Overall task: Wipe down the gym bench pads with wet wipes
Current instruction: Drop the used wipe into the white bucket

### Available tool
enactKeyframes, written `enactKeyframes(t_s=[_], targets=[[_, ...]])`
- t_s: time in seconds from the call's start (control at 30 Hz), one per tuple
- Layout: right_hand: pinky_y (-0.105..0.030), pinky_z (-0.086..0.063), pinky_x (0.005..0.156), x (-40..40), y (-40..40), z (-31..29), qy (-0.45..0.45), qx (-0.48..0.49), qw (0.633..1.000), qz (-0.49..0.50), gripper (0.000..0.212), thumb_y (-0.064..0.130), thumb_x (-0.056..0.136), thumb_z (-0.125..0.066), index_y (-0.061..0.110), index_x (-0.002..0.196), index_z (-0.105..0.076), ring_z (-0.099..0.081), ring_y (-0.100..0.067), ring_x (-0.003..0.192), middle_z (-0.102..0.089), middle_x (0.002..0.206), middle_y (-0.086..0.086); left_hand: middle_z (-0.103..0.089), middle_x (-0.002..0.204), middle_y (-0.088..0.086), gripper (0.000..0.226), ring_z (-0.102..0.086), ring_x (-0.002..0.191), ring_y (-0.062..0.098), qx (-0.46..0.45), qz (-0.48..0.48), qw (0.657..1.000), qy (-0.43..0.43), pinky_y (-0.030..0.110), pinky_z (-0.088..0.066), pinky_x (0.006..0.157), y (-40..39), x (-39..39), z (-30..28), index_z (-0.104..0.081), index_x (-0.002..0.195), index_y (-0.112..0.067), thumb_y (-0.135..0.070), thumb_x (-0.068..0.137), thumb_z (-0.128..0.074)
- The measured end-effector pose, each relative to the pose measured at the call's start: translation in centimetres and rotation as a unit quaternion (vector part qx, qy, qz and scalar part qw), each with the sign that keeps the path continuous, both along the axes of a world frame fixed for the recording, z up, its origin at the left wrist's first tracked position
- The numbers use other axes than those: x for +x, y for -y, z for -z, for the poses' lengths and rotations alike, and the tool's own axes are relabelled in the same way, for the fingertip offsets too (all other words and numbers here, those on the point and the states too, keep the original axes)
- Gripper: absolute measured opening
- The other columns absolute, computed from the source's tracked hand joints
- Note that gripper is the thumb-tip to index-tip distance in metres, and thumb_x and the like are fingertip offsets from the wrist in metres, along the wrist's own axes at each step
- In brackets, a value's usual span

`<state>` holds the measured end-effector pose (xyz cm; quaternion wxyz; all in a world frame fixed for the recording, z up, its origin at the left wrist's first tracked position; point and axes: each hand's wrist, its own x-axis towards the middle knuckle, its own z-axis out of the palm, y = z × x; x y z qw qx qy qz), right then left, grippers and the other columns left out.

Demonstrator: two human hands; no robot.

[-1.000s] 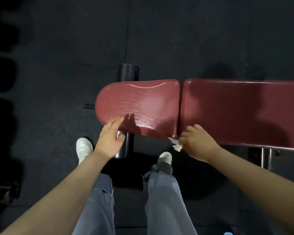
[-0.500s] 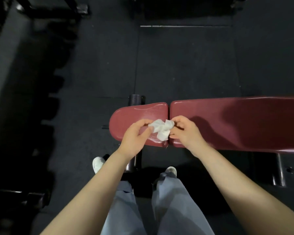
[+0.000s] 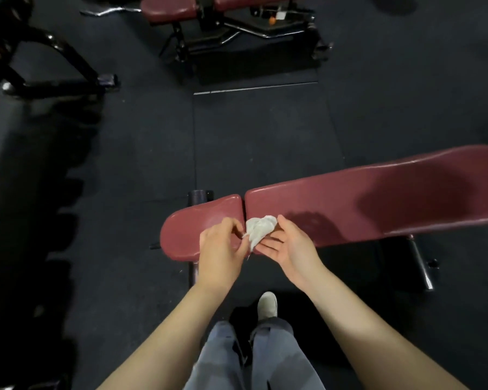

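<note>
Head view, looking down. A crumpled white wet wipe (image 3: pixel 258 228) is held between both hands above the gym bench, over the gap where the short seat pad (image 3: pixel 192 235) meets the long back pad (image 3: pixel 378 204).

Left hand (image 3: pixel 223 249): back of hand toward the camera, fingers (image 3: pixel 237 229) curled in, pinching the wipe's left lower edge. A loose tail of the wipe hangs down beside this hand.

Right hand (image 3: pixel 286 247): palm turned up and toward the left, fingers (image 3: pixel 268 243) mostly straight and slightly spread, cupped under and behind the wipe. The wipe rests against the fingertips and thumb; a firm pinch cannot be made out here.

Both pads are maroon vinyl, glossy, with the back pad running off toward the right edge. A darker patch shows on the back pad well to the right of the hands; whether shadow or wet cannot be told. A faint pale sheen sits on the seat pad just left of the left hand.

Black bench frame legs (image 3: pixel 420 266) show under the back pad, on dark rubber floor mats (image 3: pixel 259 136). Below: grey trousers (image 3: pixel 254 358) and one light shoe (image 3: pixel 267 305) between the forearms.

Far side, top: a second maroon bench (image 3: pixel 166 8) on a black frame. Upper left: a black equipment frame (image 3: pixel 59 57), dim.
</note>
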<state>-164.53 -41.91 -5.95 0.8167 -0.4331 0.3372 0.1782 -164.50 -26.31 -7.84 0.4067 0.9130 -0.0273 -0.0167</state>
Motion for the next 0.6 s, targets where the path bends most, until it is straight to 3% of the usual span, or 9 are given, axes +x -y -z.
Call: enactKeyframes(t_s=[0.13,0.27,0.47,0.6], targets=[[-0.043,-0.056,0.089,-3.1,0.9,-0.8,0.03,0.01,0.998,0.063,0.025,0.02,0.097,-0.059,0.0,0.114,-0.056,-0.069,-0.036,0.101,-0.07,0.111,-0.021,-0.063,0.086,-0.021,0.015,-0.055,0.094,0.007,0.054,0.114,0.991,0.035,0.029,-0.031,0.092,1.0,-0.9,-0.6,-0.065,0.087,-0.034,-0.021,0.085,-0.071],[-0.041,-0.055,0.092,-6.9,1.8,-1.7,0.042,0.023,0.984,0.17,0.021,0.012,0.094,-0.063,0.002,0.112,-0.058,-0.068,-0.034,0.104,-0.07,0.112,-0.021,-0.065,0.107,-0.021,0.026,-0.047,0.114,0.009,0.088,0.24,0.963,0.085,0.024,-0.019,0.097,1.5,-2.2,-0.7,-0.069,0.11,-0.034,-0.02,0.088,-0.068],[-0.033,-0.058,0.083,-15.6,3.2,-1.6,0.01,-0.094,0.952,0.292,0.011,-0.002,0.087,-0.065,0.003,0.097,-0.063,-0.073,-0.021,0.085,-0.072,0.09,-0.012,-0.057,0.112,-0.016,0.043,-0.046,0.117,0.013,0.091,0.408,0.904,0.092,0.04,-0.035,0.1,4.0,-6.4,-0.1,-0.065,0.122,-0.034,-0.016,0.083,-0.057],[-0.038,-0.057,0.085,-23.0,5.4,-0.7,-0.038,-0.181,0.915,0.359,0.009,0.001,0.084,-0.068,0.008,0.089,-0.064,-0.068,-0.021,0.083,-0.068,0.09,-0.01,-0.061,0.114,-0.011,0.049,-0.051,0.113,0.016,0.082,0.479,0.869,0.096,0.032,-0.032,0.098,7.5,-10.2,-0.5,-0.068,0.119,-0.029,-0.006,0.077,-0.057]])
